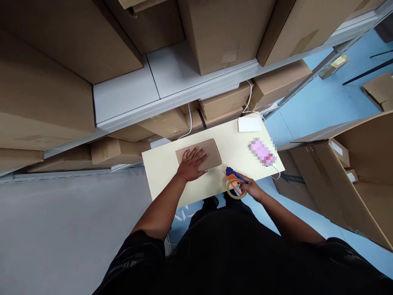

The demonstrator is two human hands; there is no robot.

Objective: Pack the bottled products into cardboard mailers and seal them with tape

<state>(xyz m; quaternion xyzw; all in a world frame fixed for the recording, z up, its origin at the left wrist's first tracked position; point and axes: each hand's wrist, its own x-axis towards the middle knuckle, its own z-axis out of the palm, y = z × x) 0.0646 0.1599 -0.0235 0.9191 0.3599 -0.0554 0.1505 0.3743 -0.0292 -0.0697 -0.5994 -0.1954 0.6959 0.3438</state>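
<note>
While pressing the brown rectangular cardboard box [212,150] onto the pale-yellow rectangular worktop [162,178] with the left hand [192,165] spread flat, clutching the blue-and-orange plastic tape dispenser [231,176] in the right hand [251,189] just beside the box. Could skid the box by pressing unevenly, or scrape the left hand by swinging carelessly.

Brown box [215,152], blue-and-orange tape dispenser [232,175], cream table [161,172], pale-blue floor [310,106].

Hands [190,167] on brown box [214,154] and tape dispenser [231,176]
</note>
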